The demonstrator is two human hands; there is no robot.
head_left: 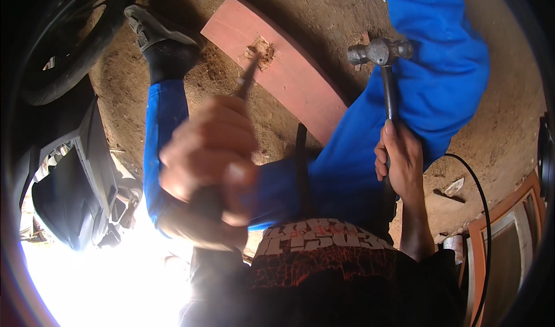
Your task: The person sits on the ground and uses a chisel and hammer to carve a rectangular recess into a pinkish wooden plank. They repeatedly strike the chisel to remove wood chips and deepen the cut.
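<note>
A pinkish wooden beam [292, 75] lies slantwise on the ground between my legs. Near its far end is a rough, splintered recess [263, 50]. My left hand [211, 145], smeared by motion, is closed round a chisel [247, 81] whose dark shaft points into that recess. Whether its tip touches the wood I cannot tell. To the right, my right hand [402, 159] grips a ball-peen hammer [388, 90] by its dark handle. The hammer's metal head is up beside my blue-clad right knee, apart from the chisel.
My blue trouser legs [352, 148] flank the beam, and my left shoe [156, 29] rests on the dirt ground [231, 116]. At left stand a black tyre [113, 43] and dark vehicle panels [87, 171]. A black cable [483, 194] and a wooden frame [480, 252] are at right.
</note>
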